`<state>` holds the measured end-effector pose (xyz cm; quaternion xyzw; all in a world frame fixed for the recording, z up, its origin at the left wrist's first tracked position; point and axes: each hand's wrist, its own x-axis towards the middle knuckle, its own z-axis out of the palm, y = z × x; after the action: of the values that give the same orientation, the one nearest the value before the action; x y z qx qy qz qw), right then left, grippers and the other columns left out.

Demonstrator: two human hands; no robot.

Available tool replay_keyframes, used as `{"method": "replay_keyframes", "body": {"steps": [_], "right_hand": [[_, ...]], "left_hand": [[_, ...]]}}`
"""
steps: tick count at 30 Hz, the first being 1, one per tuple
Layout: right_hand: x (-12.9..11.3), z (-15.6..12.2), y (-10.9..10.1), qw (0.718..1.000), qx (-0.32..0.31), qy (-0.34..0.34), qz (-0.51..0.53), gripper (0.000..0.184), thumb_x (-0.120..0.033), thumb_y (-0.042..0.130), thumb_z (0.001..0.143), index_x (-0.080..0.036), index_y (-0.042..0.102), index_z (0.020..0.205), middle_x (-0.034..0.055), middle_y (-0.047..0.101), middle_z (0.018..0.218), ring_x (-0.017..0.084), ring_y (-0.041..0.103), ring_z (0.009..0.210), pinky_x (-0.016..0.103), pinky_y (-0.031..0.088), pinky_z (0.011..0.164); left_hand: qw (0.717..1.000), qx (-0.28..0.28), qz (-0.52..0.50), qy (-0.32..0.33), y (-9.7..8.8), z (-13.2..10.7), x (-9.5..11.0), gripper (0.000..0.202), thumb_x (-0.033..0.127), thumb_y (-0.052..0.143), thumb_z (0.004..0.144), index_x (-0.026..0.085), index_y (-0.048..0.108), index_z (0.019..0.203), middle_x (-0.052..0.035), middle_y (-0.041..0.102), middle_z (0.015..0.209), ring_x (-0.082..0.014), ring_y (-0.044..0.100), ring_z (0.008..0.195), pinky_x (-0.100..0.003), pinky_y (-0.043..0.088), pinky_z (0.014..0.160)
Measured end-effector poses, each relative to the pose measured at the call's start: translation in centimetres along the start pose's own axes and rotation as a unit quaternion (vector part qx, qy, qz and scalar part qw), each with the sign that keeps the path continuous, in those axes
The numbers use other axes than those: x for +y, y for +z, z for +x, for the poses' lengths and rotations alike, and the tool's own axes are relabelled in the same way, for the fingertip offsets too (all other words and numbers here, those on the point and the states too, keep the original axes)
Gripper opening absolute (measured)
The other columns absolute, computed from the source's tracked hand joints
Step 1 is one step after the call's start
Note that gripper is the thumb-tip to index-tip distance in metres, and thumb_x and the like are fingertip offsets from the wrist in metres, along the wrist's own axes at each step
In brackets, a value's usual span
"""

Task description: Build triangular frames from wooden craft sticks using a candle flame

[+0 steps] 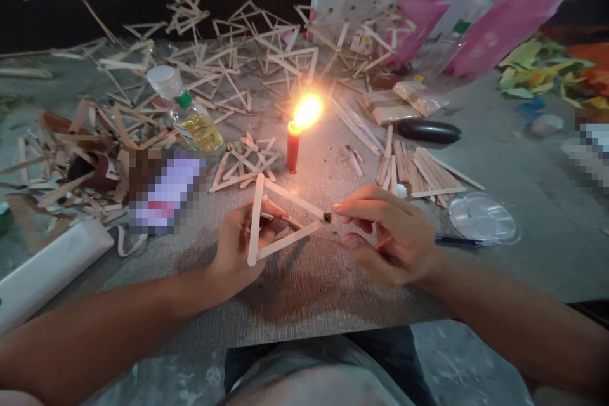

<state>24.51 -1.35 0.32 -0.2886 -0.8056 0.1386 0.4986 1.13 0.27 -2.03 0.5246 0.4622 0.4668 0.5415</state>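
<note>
My left hand (238, 247) is closed on a triangle of wooden ice-cream sticks (280, 216), holding it by its left side above a grey board (295, 292). My right hand (390, 235) pinches the triangle's right corner, where a dark blob sits at the joint. An orange stick-like thing shows under the right hand's fingers. A lit red candle (294, 146) stands just behind the triangle with a bright flame.
Finished stick triangles (245, 165) lie behind the candle, with many more heaped at the back. Loose sticks (419, 171), a black oval object (428, 131), a clear lid (483, 219), a bottle of yellow liquid (190, 114) and a white tube (47, 266) surround the board.
</note>
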Motion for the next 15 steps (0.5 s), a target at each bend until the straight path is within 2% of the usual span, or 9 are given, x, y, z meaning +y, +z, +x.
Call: {"method": "replay_keyframes", "body": {"steps": [5,11,15], "right_hand": [[0.05,0.23,-0.17,0.999,-0.045,0.014,-0.004,0.030,-0.015,0.065,0.090,-0.020,0.068,0.120,0.0046,0.068,0.089,0.014,0.061,0.071,0.026,0.054,0.059],[-0.39,0.17,-0.27,1.000,0.008,0.026,-0.007,0.039,-0.010,0.062,0.088,-0.022,0.066,0.125,0.0007,0.064,0.081,0.011,0.052,0.059,0.023,0.045,0.048],[-0.18,0.03,-0.30,0.997,-0.011,0.067,-0.032,0.024,-0.018,0.062,0.094,-0.019,0.070,0.116,-0.0012,0.063,0.072,0.009,0.049,0.054,0.023,0.041,0.048]], "left_hand": [[1.000,-0.007,0.012,-0.011,-0.12,0.09,0.22,0.016,0.022,0.091,0.070,0.018,0.075,0.071,-0.0027,0.071,0.067,-0.0158,0.064,0.061,-0.023,0.053,0.052],[1.000,-0.014,-0.005,-0.006,-0.18,0.05,-0.05,0.015,0.023,0.089,0.073,0.018,0.075,0.072,-0.0025,0.072,0.069,-0.0160,0.066,0.061,-0.024,0.054,0.053],[1.000,-0.008,0.003,0.002,-0.23,-0.07,-0.26,0.013,0.024,0.087,0.076,0.019,0.075,0.074,-0.0016,0.072,0.070,-0.0151,0.065,0.061,-0.024,0.054,0.053]]}}
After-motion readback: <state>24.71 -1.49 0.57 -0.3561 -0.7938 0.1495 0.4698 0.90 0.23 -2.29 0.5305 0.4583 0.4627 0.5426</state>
